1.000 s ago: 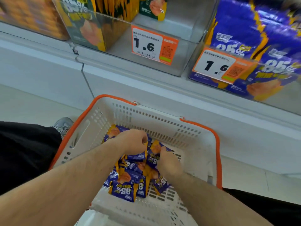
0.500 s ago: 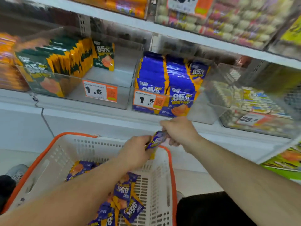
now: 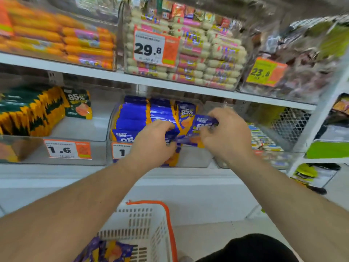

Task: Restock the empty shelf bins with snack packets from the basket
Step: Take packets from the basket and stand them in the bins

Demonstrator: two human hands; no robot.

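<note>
The left hand [image 3: 153,142] curls its grip round purple-and-orange foil snack packets [image 3: 171,138] at the clear plastic shelf bin [image 3: 196,157]; the right hand [image 3: 226,135], just beside it, pinches another purple foil packet [image 3: 204,124]; best stand them upright behind the bin's low front lip; open room lies right; the white orange-rimmed basket [image 3: 143,222] sits below.

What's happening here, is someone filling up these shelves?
Yes. A person is restocking a clear shelf bin with blue snack packets. The right hand grips a blue packet above the bin's open right side, while the left hand holds packets at the row already standing there. More blue packets wait in the white basket below.
</note>
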